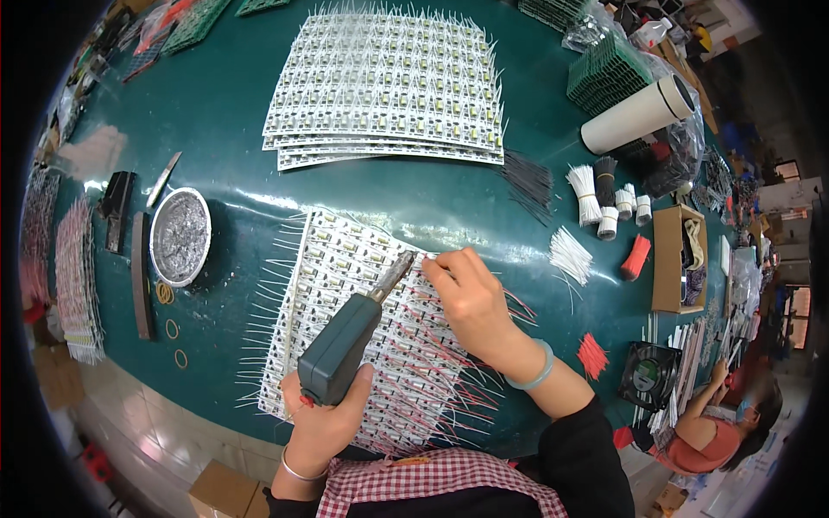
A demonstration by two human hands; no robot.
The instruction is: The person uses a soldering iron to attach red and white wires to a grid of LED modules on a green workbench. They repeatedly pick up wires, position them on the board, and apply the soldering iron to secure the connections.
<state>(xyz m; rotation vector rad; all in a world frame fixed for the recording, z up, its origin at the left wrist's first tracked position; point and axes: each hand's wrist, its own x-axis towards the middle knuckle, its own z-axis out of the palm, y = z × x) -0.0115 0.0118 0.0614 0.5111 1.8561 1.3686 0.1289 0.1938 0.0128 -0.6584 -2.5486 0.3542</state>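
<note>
My left hand (pixel 324 425) is wrapped round the grip of a dark green soldering gun (pixel 341 345). The gun's metal tip points up and right, to the upper right corner of a white circuit-board panel (pixel 324 259). At that corner the thumb and forefinger of my right hand (pixel 473 298) are pinched together close to the tip. What they hold is too small to make out. White wires stick out along the panel's left edge. Red and dark wires trail from its right side, partly under my right wrist.
Beyond lies a stack of similar panels (pixel 380 78). A metal-flecked bowl (pixel 207 237) stands left. Wire bundles (pixel 584 192), loose white wires (pixel 570 257), red wires (pixel 592 355), a flask (pixel 635 114), a cardboard box (pixel 669 259) and a fan (pixel 648 375) are right, near another person (pixel 708 440).
</note>
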